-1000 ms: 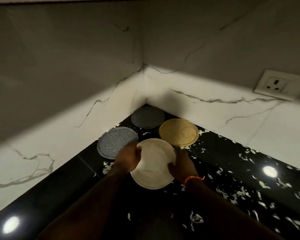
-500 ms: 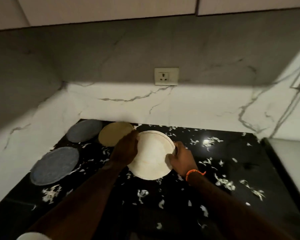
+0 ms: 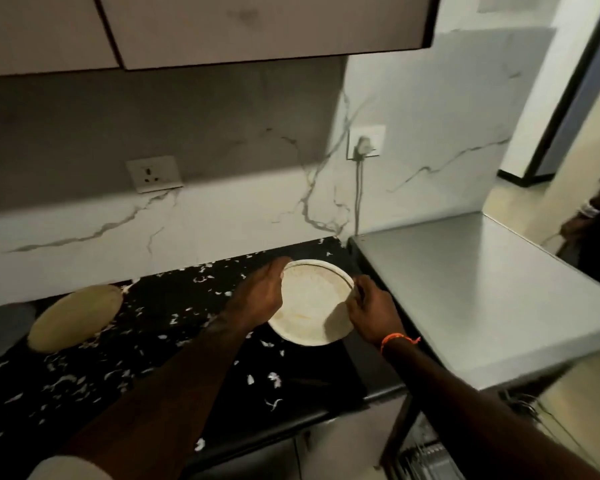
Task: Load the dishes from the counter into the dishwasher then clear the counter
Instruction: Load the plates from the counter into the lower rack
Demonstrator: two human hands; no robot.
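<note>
Round cream-white plate (image 3: 310, 301) with a thin darker ring inside its rim, held between both hands above the right end of the black white-flecked stone bench (image 3: 125, 368), tilted with its face up toward the camera. Left hand (image 3: 260, 294) cupped against the plate's left edge, fingers curled round the rim, thumb side hidden behind the plate. Right hand (image 3: 371, 310) gripping the right edge, fingers curled over the rim near the top right, thin orange thread band (image 3: 399, 340) round the wrist. Both forearms reaching in from the lower edge.

Round tan-yellow plate (image 3: 75, 318) lying flat on the bench far to the left, well apart from the held one; beside it at the left border, a blurred grey shape, too unclear to name. Just right of the bench end, a grey metal flat-topped surface (image 3: 492, 292), slightly higher than the stone. Below it at the bottom right, wire rack bars (image 3: 426, 459) showing, dim and partly cut off.

Behind, a white marble-look wall with grey veins (image 3: 222, 216), a white wall socket (image 3: 154, 173) on the left, a second socket with a white plug (image 3: 366, 144) and a cord hanging down to the bench corner. Pale overhead cabinets (image 3: 222, 26) across the top. Another person's arm (image 3: 593, 216) at the far right edge.
</note>
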